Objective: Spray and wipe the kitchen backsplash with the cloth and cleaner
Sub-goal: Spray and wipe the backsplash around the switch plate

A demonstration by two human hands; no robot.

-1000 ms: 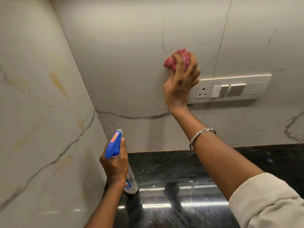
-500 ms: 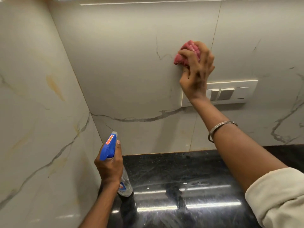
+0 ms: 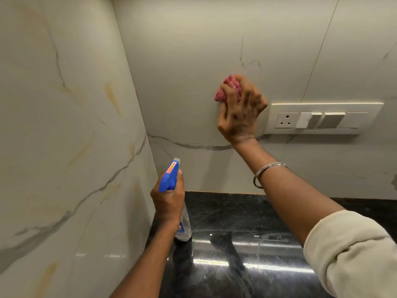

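- Cloth (image 3: 227,89) — pink, bunched, pressed to the backsplash (image 3: 193,61) just left of the switch plate (image 3: 322,118).
- Right hand (image 3: 240,112) is clenched over the cloth, fingers curled, blurred.
- Left hand (image 3: 168,196) is wrapped round the sprayer (image 3: 170,177) neck above the counter (image 3: 247,233).
- Blue sprayer head carries an orange label; the clear bottle has a red-and-blue one — writing on both too small to read.
- A bangle (image 3: 266,173) rings the right wrist.

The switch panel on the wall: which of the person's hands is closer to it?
The right hand, pressing the pink cloth on the backsplash just left of the switch panel. The left hand is lower and farther left, holding the spray bottle.
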